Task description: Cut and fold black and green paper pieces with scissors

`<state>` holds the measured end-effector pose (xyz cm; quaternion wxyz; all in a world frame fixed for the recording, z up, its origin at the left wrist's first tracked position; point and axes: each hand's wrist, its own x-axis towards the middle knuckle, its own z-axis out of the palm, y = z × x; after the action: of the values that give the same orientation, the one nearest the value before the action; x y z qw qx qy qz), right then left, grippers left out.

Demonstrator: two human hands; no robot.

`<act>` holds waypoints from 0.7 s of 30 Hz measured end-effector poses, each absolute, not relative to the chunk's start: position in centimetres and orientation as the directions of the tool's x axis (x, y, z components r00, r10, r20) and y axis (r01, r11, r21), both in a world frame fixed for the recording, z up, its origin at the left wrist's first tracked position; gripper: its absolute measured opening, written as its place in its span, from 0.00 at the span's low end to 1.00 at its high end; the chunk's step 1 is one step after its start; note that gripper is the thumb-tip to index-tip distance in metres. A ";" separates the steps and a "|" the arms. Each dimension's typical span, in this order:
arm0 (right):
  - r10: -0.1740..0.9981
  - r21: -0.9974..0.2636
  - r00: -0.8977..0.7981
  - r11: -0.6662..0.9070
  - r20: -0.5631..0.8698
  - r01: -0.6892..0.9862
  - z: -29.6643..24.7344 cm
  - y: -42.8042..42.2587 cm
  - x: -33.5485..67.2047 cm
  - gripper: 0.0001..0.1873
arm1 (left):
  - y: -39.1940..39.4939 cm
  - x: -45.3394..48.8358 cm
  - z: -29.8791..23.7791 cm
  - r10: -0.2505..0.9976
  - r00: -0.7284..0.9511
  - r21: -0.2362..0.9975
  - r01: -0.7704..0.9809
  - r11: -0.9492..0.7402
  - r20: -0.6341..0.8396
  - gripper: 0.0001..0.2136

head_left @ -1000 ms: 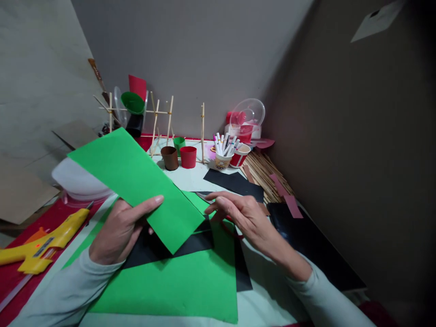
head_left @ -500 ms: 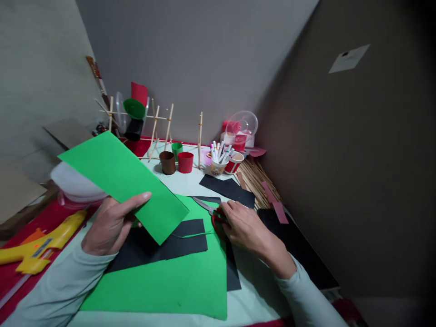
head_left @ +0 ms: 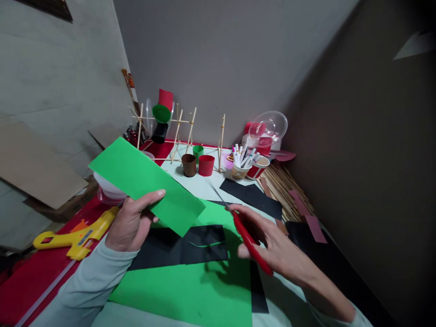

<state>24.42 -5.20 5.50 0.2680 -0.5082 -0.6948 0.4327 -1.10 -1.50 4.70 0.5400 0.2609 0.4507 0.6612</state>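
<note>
My left hand point(head_left: 127, 227) is closed on a green rectangular sheet point(head_left: 146, 179), thumb on top, holding it tilted above the table. In my right hand point(head_left: 279, 243) are red-handled scissors point(head_left: 250, 245), raised with the blades pointing away to the upper left, apart from the sheet. Whether the blades are parted is hard to see. Beneath both hands lies a large green sheet point(head_left: 180, 290). Black pieces point(head_left: 160, 252) rest on it, with a thin green offcut point(head_left: 211, 245) across them.
A yellow glue gun point(head_left: 81, 236) lies at the left. Farther back stand a brown cup point(head_left: 189, 165), a red cup point(head_left: 206, 165) and a wooden stick frame point(head_left: 191, 125). Markers point(head_left: 243, 156) fill a paper cup, beside a bundle of sticks point(head_left: 289, 190) at the right.
My right hand has lifted the scissors off the green sheet and turned them, blades up and away. The left hand still grips the green rectangle. The whole view has shifted.
</note>
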 end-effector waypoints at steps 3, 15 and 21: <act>0.920 -0.798 -0.383 0.165 -0.088 0.580 6.1 -5.8 24.0 0.27 | -1.5 -1.0 4.9 0.943 -0.256 0.872 -0.485 0.065 -0.212 0.14; 0.905 -0.745 -0.425 0.276 -0.010 0.607 6.0 -6.7 23.5 0.22 | -1.7 -1.0 4.7 0.940 -0.231 0.870 -0.478 0.117 -0.253 0.12; 0.900 -0.756 -0.436 0.280 -0.007 0.591 5.8 -7.0 23.4 0.20 | -1.8 -1.0 4.4 0.948 -0.205 0.879 -0.460 0.125 -0.242 0.14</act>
<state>23.42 -7.05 5.84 0.2179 -0.4841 -0.7699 0.3541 -0.96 -1.79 4.43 0.5767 0.2545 0.4793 0.6107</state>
